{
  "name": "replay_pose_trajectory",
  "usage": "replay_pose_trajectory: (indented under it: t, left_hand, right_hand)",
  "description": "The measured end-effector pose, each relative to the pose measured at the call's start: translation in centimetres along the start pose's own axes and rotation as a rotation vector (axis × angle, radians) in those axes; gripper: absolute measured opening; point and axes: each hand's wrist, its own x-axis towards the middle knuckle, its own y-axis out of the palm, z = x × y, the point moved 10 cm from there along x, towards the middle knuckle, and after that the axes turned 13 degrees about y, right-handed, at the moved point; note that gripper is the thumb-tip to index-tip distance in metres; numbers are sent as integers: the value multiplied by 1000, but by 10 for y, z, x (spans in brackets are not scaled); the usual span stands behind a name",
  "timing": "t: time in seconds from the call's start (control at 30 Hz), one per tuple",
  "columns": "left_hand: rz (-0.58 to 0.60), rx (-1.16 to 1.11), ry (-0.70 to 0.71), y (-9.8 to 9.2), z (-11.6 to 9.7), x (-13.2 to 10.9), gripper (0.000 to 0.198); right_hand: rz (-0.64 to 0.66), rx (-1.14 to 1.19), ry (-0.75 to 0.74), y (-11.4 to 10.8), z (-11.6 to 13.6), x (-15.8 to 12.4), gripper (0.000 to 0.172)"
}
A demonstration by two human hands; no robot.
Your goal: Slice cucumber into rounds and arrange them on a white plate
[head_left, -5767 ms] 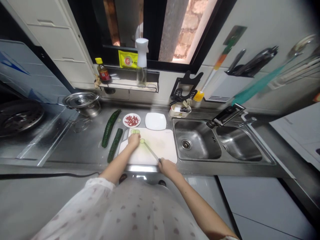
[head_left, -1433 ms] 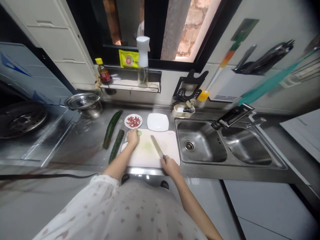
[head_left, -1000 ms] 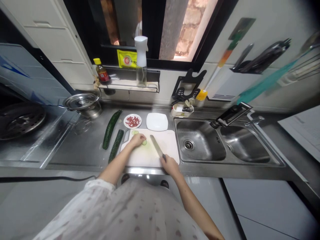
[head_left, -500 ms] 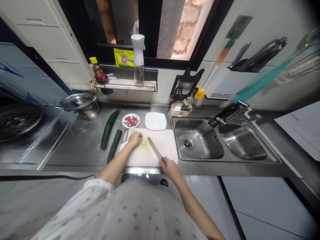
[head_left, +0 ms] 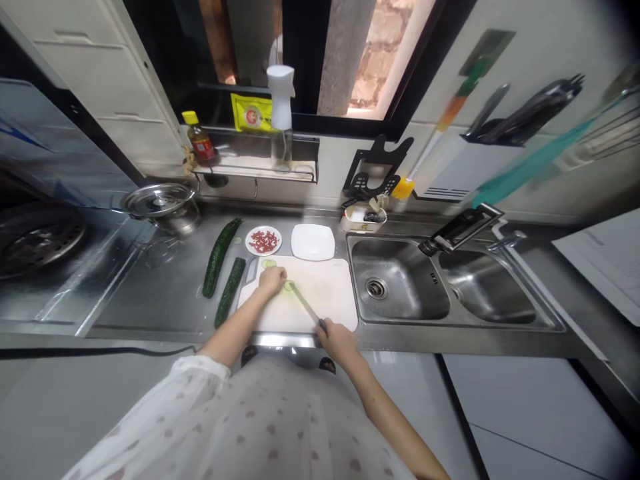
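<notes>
Swung in from the right since a moment ago, our knife [head_left: 304, 305] now has its tip at the cucumber slice [head_left: 289, 285] beside our left hand [head_left: 273, 280], whose fingers are bunched narrow, pressing on the white cutting board [head_left: 331, 293]. Our right hand [head_left: 336, 337] grips the knife handle at the board's near edge. More slices [head_left: 269, 263] lie at its far left corner. Left of it on the bench [head_left: 160, 300] lie a half cucumber [head_left: 230, 291] and a whole cucumber [head_left: 220, 257]; behind stand a chilli plate [head_left: 263, 241] and a white plate [head_left: 313, 241]; the sink [head_left: 400, 293] is just right.
</notes>
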Motion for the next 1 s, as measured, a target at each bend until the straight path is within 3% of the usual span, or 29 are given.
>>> replay_pose_trajectory:
  t: [1.0]
  left_hand:
    - [5,-6,-37,5,7,3,16]
  right_hand:
    - [37,-59,0,7,3,4,32]
